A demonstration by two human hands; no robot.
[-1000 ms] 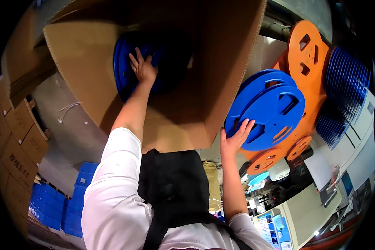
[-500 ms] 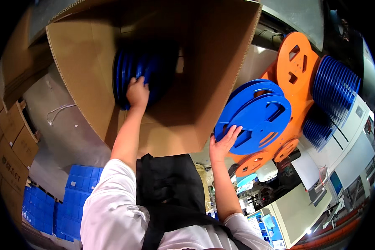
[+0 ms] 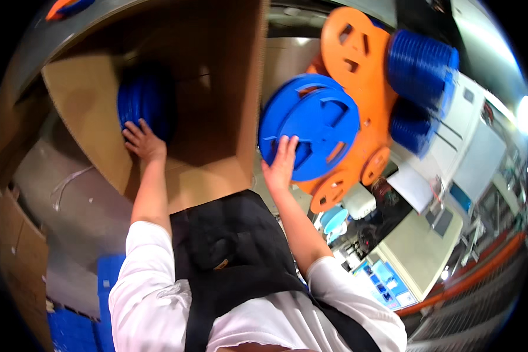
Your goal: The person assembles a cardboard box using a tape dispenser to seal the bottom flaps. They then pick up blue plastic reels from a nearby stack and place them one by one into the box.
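Observation:
Inside the cardboard box (image 3: 208, 182), several blue reels (image 3: 149, 102) stand close together on edge against the left wall. My left hand (image 3: 144, 141) rests over their near rims, fingers spread and open. To the right of the box, my right hand (image 3: 280, 163) is closed on the near left edge of a large blue reel (image 3: 320, 141). Its fingers lie over the front disc by a cut-out, and the thumb is near the rim. That reel has two offset discs with cut-out windows and overlaps an orange frame (image 3: 372, 97) behind it. Deep shadow hides the box's bottom.
Stacked blue reels (image 3: 422, 64) stand beyond the orange frame. A pale worktable (image 3: 419, 252) with a blue parts tray (image 3: 387, 284) is at the lower right. Blue bins (image 3: 73, 331) and brown cartons (image 3: 17, 252) line the left. A white cord (image 3: 67, 185) lies on the floor.
My view has shifted, so the box and reels sit farther left and higher. My left hand has drawn back toward the reels' near rims, fingers spreading. My right hand stays on its reel.

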